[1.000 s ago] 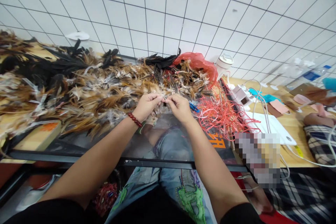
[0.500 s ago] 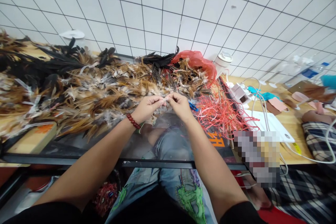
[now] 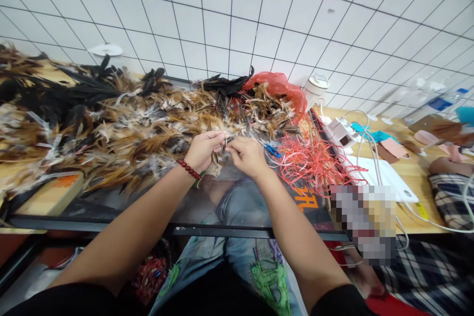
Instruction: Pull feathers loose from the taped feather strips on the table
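My left hand (image 3: 205, 149), a red bead bracelet on its wrist, is closed in a pinch on a small bunch of brown feathers (image 3: 219, 150) that hangs just above the glass tabletop (image 3: 122, 202). My right hand (image 3: 247, 155) is closed too, its fingertips meeting the left hand's at the top of that bunch. Both hands work at the near edge of a big heap of brown, black and white feathers (image 3: 111, 123). What the right fingers pinch is too small to make out.
A tangle of red strings (image 3: 314, 160) and blue scissors (image 3: 273, 150) lie right of my hands. A red plastic bag (image 3: 281, 86) and a white jar (image 3: 315, 90) stand behind. Cables, a white board (image 3: 385, 177) and another person's plaid sleeve (image 3: 450, 197) are at right.
My hands have dropped slightly toward me, and a small bunch of feathers now hangs from the left fingers. The right hand has turned knuckles up.
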The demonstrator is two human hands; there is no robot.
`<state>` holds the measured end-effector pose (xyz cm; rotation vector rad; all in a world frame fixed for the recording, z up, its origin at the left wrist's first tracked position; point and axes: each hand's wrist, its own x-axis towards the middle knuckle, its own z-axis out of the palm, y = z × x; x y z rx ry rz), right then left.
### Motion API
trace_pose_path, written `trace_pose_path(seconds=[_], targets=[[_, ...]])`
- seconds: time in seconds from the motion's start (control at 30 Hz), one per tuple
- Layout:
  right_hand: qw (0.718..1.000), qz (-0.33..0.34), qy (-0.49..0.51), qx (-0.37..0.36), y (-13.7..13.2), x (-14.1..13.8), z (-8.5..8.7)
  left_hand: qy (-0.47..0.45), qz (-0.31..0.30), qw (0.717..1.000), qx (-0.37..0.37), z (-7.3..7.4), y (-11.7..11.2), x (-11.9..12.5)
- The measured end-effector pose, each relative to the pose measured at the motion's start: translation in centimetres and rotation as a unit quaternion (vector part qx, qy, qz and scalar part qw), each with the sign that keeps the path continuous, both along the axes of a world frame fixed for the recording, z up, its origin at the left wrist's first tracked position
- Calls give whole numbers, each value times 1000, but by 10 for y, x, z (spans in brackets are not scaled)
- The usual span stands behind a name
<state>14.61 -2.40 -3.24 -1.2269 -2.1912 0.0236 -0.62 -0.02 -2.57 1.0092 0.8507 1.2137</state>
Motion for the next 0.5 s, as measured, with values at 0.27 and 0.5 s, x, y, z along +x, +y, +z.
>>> trace_pose_path(seconds=[0.27,0.5], targets=[[998,-42,34,-19,2,0,-1,-26,-9,1000,4,2,1,0],[999,30,25,21,-5,-6,6,47,44,997,31,-4,0,3]])
